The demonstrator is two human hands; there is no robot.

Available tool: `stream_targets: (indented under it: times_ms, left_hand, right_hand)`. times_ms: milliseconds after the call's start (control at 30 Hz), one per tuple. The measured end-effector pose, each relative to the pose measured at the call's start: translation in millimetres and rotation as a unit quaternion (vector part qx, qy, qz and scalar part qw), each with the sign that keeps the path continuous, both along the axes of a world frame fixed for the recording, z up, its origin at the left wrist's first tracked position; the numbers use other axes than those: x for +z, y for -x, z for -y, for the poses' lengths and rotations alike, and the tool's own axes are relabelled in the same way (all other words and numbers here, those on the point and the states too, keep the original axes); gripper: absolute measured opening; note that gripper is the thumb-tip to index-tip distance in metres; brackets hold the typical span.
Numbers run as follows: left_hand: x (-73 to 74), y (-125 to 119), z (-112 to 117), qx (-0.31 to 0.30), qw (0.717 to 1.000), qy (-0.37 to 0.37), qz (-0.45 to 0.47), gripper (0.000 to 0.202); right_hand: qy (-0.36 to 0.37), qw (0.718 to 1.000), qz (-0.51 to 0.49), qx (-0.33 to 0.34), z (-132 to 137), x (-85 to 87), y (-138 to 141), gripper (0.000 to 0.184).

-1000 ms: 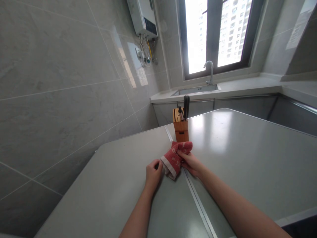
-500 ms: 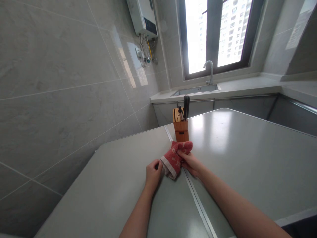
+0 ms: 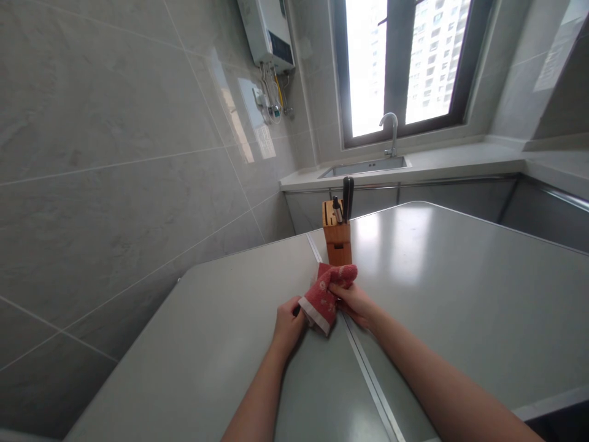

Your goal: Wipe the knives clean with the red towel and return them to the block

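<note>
A red cloth (image 3: 322,298) with a pale border and light pattern is bunched above the table, just in front of the knife block. My right hand (image 3: 350,302) grips it from the right, thumb on top and fingers underneath. At the cloth's pale lower-left edge, my left hand (image 3: 289,322) is closed, with its fingers curled. Something dark shows between its thumb and fingers, but what it is I cannot make out. Behind the cloth stands a wooden knife block (image 3: 337,236) with black-handled tools (image 3: 348,197) upright in its slots.
Both arms reach over a pale table (image 3: 221,344) with a metal seam strip (image 3: 368,371) running through it. Beyond are a counter with a sink (image 3: 368,166), a tap (image 3: 392,132) and a window. A tiled wall (image 3: 115,123) rises on the left, carrying a water heater (image 3: 269,34).
My left hand has shifted slightly right, closer in against the cloth's pale edge, and that edge now hangs flatter. The right hand keeps its grip almost in place.
</note>
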State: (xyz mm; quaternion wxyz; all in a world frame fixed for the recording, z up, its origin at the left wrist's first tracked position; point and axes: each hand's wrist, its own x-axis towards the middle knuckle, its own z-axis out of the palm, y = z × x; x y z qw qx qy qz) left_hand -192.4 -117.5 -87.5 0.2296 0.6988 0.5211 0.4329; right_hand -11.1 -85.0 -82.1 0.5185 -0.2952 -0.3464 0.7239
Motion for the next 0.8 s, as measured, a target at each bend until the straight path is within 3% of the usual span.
stream_targets:
  times_ms: [533,800]
  left_hand:
    - [-0.1,-1,0,0.025,1.000,-0.007,0.016,0.034]
    - [-2.0,5,-3,0.101,0.992,-0.002,0.071,0.042]
  right_hand:
    - [0.009,1.000,0.004,-0.028,-7,-10.2,-1,0.031]
    - [0.016,0.998,-0.010,-0.059,-8,-4.4,-4,0.027]
